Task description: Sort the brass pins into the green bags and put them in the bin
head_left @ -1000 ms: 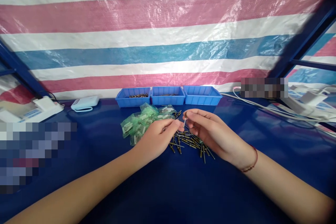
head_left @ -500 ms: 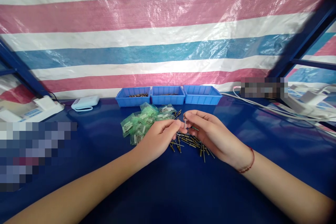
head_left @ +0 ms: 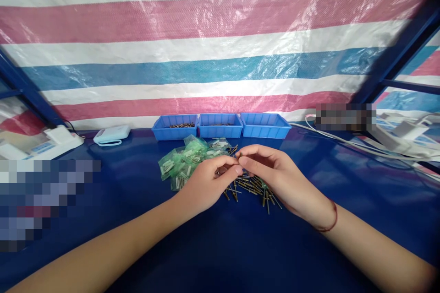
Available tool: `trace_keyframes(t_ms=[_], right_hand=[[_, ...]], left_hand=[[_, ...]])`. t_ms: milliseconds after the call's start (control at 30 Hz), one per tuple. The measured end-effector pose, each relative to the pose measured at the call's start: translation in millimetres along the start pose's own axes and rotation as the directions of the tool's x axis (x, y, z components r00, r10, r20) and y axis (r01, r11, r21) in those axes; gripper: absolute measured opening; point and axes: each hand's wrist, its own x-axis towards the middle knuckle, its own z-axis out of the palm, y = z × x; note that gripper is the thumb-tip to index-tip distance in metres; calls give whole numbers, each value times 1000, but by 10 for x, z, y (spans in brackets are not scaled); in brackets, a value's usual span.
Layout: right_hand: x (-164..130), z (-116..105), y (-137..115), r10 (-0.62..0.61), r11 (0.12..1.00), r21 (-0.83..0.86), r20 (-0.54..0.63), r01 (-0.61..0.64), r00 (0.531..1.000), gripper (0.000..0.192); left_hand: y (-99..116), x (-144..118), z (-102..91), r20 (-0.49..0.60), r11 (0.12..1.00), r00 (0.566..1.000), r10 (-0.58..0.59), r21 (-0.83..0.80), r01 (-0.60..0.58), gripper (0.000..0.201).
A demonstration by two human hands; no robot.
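My left hand (head_left: pixel 215 181) is closed in a pinch, its fingertips against those of my right hand (head_left: pixel 275 171). Whatever the left fingers hold is hidden. Between my right thumb and index finger is a thin metal blind rivet, mostly covered, with only a small dark tip showing. Below both hands lies a loose pile of blind rivets (head_left: pixel 250 186), brass-coloured with silver pins. A bit of green shows beneath the right fingers. Green-tinted clear plastic bags (head_left: pixel 192 151) with small metal and white parts lie just beyond my left hand.
Three blue bins stand in a row behind: the left bin (head_left: pixel 175 134) and middle bin (head_left: pixel 220 132) hold small metal parts, beside the right bin (head_left: pixel 265 132). A light-blue device (head_left: pixel 112 135) and power strip (head_left: pixel 51 144) sit left. White cables (head_left: pixel 330 136) run along the right.
My right fingertips have come down and left to meet my left fingertips. The metal pin that showed between them is now mostly hidden.
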Motion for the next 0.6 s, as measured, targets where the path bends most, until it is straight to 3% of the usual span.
trace_keyframes(t_ms=[67, 133, 200, 267, 333, 467, 533, 600], right_hand=[[-7, -9, -30, -47, 996, -76, -13, 45, 999, 17], [7, -61, -76, -88, 983, -169, -105, 69, 991, 24], [43, -157, -127, -129, 957, -283, -237, 59, 963, 31], [93, -274, -152, -163, 898, -439, -281, 24, 946, 28], [141, -369, -128, -181, 760, -650, -203, 6, 962, 20], [190, -411, 55, -153, 280, -959, -4, 40, 988, 20], [197, -380, 150, -100, 112, -994, 6, 17, 995, 23], [206, -353, 211, -60, 46, -999, -19, -16, 998, 24]], left_hand=[[13, 3, -20, 2, 999, 1000, 4, 43, -4, 21], [38, 72, -93, 0, 994, 1000, 25, 105, -25, 23], [61, 240, -225, -32, 974, 997, 75, 219, -66, 25], [61, 508, -388, -101, 917, 986, 135, 390, -85, 27], [24, 825, -530, -171, 816, 962, 213, 572, -79, 26], [-136, 1286, -608, -249, 755, 942, 225, 655, -8, 23], [-206, 1304, -550, -273, 738, 933, 235, 675, 11, 33], [-229, 1174, -467, -253, 732, 937, 242, 682, -5, 36]])
